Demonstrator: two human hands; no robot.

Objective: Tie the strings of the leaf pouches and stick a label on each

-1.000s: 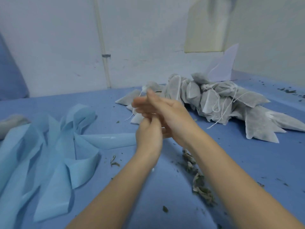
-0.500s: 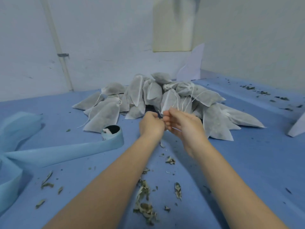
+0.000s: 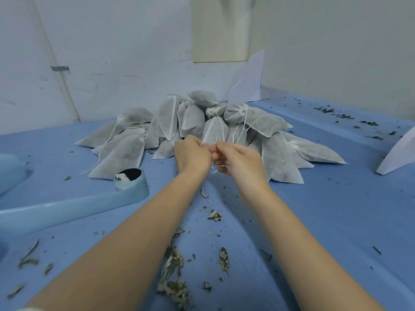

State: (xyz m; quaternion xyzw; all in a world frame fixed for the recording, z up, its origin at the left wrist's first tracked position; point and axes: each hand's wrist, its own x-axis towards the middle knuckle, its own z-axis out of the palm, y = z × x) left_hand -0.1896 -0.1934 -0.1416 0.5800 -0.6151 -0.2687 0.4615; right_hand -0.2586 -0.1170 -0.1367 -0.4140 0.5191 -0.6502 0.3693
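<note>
Head view, progress: a heap of leaf pouches [image 3: 202, 129] lies on the blue table [image 3: 336, 209] against the back wall. Several near the top look cinched at the neck, with white strings [image 3: 244, 122] trailing loose. No stuck-on label can be made out on any of them, so labelling seems to be largely still ahead, and how many are properly tied cannot be counted.

Head view, step in hand: judging by the pose, a small label is being peeled or readied.

Left hand [image 3: 192, 153]: fingers curled, pinching something small and pale at the fingertips, just in front of the heap.

Right hand [image 3: 238, 161]: fingers curled, pinching a thin pale, partly clear sliver [image 3: 213, 168] that shows between the two hands; whether it is a label or its backing is too small to tell.

Pouches relative to hands: the nearest pouches sit just behind the knuckles; neither hand holds one.

Label strip: a light blue backing strip [image 3: 67, 209] runs leftward, its curled end [image 3: 131, 179] near the left forearm.

Table litter: dry leaf scraps [image 3: 175, 272] lie scattered between the forearms.
</note>
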